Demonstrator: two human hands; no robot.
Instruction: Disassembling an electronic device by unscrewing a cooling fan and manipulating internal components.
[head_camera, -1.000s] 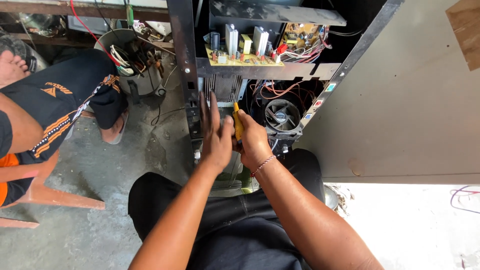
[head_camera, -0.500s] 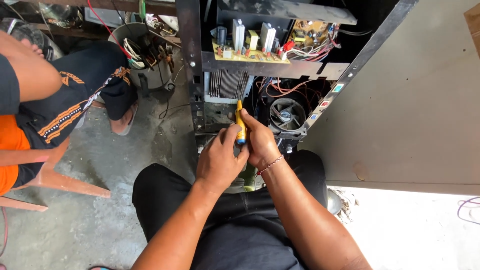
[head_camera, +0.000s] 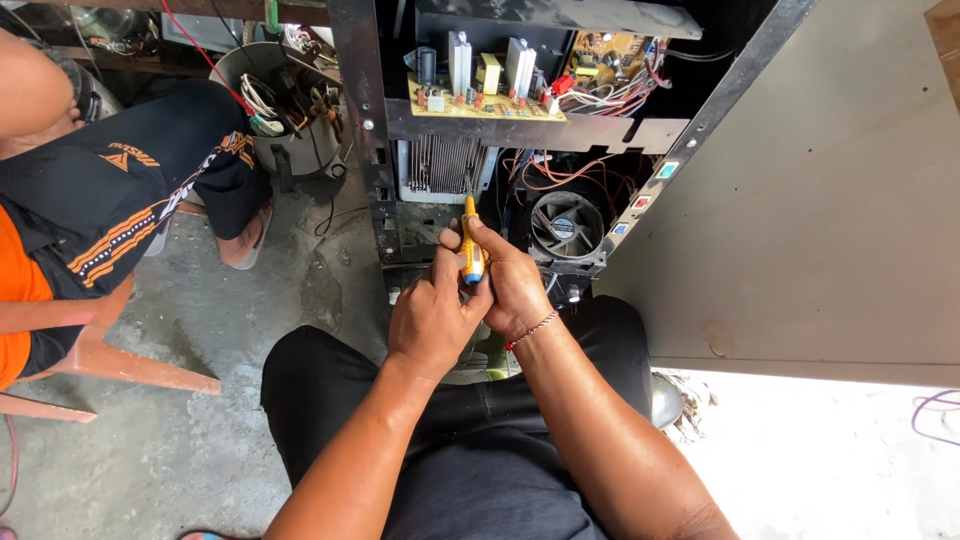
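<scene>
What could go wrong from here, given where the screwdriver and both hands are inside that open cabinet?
1. The yellow screwdriver, gripped by the left hand and right hand, points at the finned heat sink; a slip might scrape it.
2. Loose red wires hang close beside the hands and may snag.
3. The fan sits right by the right hand's knuckles.

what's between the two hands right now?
A yellow screwdriver with a blue end, clasped from both sides by the left hand and right hand. Its shaft points up toward the finned heatsink. Head view.
</scene>
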